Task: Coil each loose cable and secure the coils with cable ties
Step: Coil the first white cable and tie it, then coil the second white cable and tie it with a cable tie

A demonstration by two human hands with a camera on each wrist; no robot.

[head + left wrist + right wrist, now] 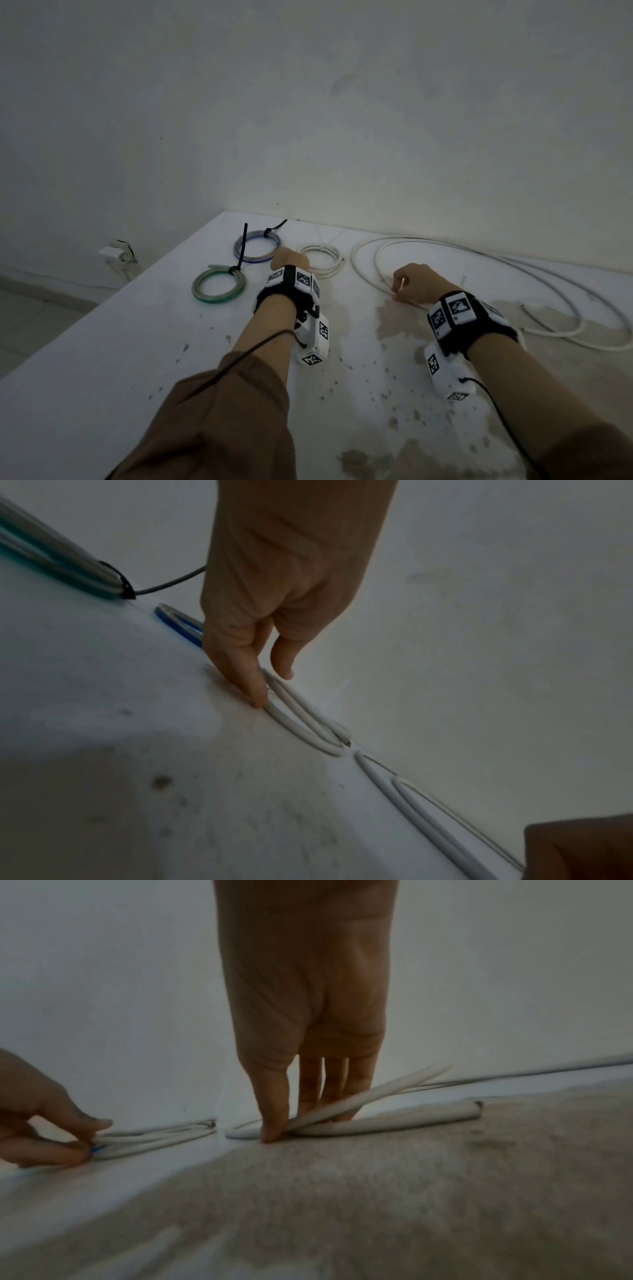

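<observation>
White table [102, 359] fills the view; the loose white cable [479, 260] sprawls along its far right, right hand [416, 282] pinching a strand. Beside it, the small white coil [322, 260], left hand [289, 257] with fingertips at its rim, grip unclear. Left of that, tied blue coil [255, 246] and green coil [217, 286].

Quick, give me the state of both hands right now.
Left hand: fingers straight, touching the small white coil; holds nothing.
Right hand: fingers curled round the loose white cable, lifting it slightly.
</observation>
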